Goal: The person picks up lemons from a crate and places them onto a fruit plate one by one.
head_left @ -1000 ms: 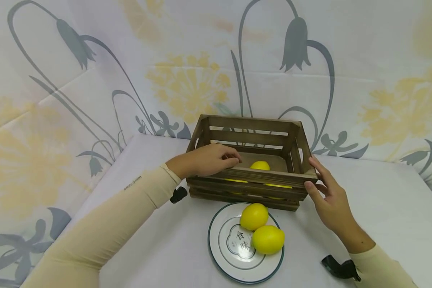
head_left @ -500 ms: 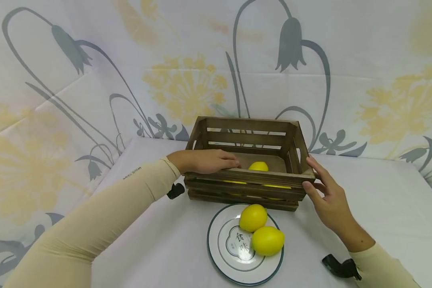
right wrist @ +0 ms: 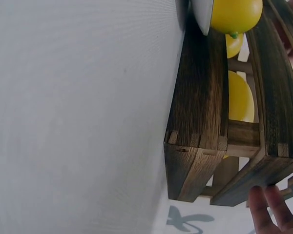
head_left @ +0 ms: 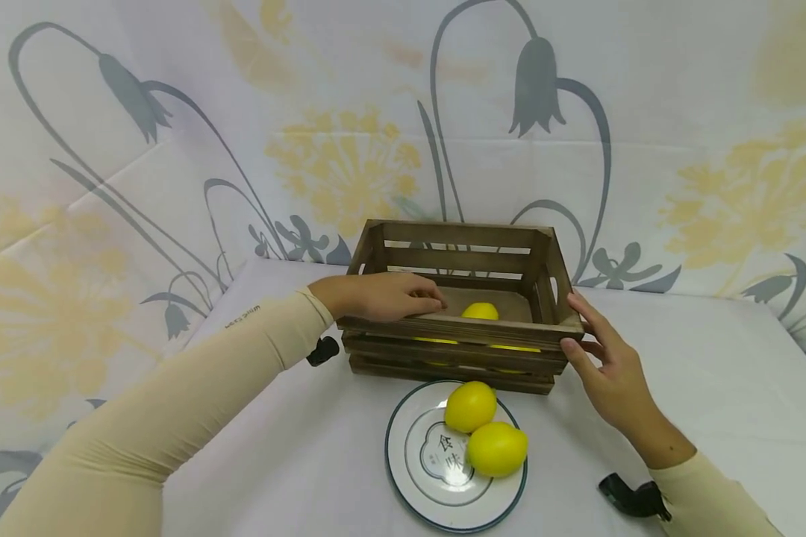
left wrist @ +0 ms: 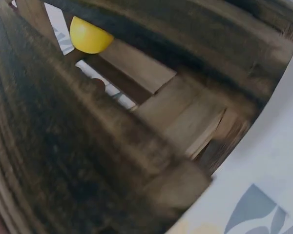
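Observation:
A dark wooden slatted crate stands on the table, with a lemon showing inside it. My left hand lies over the crate's front left rim, its loosely bent fingers reaching inside and nothing visible in them. My right hand touches the crate's front right corner with straight fingers, thumb on the front rim. In front of the crate, two lemons sit on a white plate. The left wrist view shows the crate's slats up close and one lemon. In the right wrist view my fingertips are beside the crate's corner.
A white cloth covers the table, and a floral sheet hangs behind and to the left. The plate nearly touches the crate's front. Black wrist camera mounts sit near both forearms. More yellow fruit shows through the crate's front slats.
My left hand has settled a little lower on the crate's rim, with its fingers flatter. My right hand stays at the corner. The crate and plate have hardly moved.

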`<control>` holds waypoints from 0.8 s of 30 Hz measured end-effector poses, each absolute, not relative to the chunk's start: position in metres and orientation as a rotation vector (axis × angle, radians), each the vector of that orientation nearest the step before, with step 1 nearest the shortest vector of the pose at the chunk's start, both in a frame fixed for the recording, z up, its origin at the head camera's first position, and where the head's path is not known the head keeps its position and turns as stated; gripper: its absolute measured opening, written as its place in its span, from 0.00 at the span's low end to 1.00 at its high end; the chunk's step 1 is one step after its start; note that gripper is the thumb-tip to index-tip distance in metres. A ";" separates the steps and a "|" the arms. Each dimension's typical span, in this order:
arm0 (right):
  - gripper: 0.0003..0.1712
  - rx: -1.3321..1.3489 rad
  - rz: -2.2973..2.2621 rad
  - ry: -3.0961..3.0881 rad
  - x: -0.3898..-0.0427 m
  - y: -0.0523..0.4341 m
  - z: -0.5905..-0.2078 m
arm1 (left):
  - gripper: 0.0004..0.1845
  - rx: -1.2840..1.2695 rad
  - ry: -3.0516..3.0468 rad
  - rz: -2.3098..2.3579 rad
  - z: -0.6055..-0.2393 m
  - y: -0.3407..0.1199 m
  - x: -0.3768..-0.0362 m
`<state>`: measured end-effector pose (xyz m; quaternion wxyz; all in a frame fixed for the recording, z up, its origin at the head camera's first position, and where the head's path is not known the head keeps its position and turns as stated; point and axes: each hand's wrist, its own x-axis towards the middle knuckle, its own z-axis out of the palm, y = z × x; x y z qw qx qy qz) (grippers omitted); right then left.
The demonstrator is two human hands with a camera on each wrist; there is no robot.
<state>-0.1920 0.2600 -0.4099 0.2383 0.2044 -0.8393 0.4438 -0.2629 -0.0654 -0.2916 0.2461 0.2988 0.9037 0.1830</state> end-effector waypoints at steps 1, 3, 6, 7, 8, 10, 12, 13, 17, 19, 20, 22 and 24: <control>0.38 0.562 1.220 -2.298 -0.192 0.260 -0.410 | 0.21 0.812 2.466 0.496 -0.291 -0.065 -0.263; 0.38 0.561 1.221 -2.298 -0.192 0.260 -0.410 | 0.21 0.810 2.460 0.490 -0.289 -0.064 -0.264; 0.38 0.555 1.223 -2.304 -0.192 0.261 -0.411 | 0.20 0.837 2.455 0.467 -0.286 -0.062 -0.268; 0.38 0.552 1.221 -2.306 -0.192 0.261 -0.411 | 0.20 0.844 2.455 0.459 -0.285 -0.061 -0.269; 0.38 0.549 1.218 -2.310 -0.192 0.261 -0.411 | 0.20 0.850 2.452 0.459 -0.284 -0.060 -0.270; 0.38 0.544 1.214 -2.317 -0.192 0.262 -0.412 | 0.20 0.858 2.452 0.456 -0.281 -0.058 -0.272; 0.38 0.543 1.215 -2.320 -0.192 0.262 -0.412 | 0.21 0.852 2.454 0.443 -0.279 -0.057 -0.274; 0.38 0.542 1.213 -2.322 -0.192 0.262 -0.412 | 0.21 0.855 2.455 0.438 -0.277 -0.056 -0.275; 0.38 0.542 1.219 -2.321 -0.193 0.262 -0.412 | 0.21 0.866 2.457 0.408 -0.272 -0.053 -0.279; 0.38 0.541 1.219 -2.321 -0.193 0.262 -0.412 | 0.20 0.876 2.456 0.403 -0.268 -0.052 -0.282; 0.38 0.542 1.220 -2.319 -0.193 0.262 -0.412 | 0.20 0.879 2.460 0.398 -0.266 -0.051 -0.283; 0.38 0.548 1.224 -2.312 -0.193 0.262 -0.413 | 0.20 0.891 2.469 0.381 -0.262 -0.049 -0.284; 0.38 0.553 1.227 -2.304 -0.193 0.262 -0.413 | 0.20 0.898 2.473 0.373 -0.258 -0.045 -0.285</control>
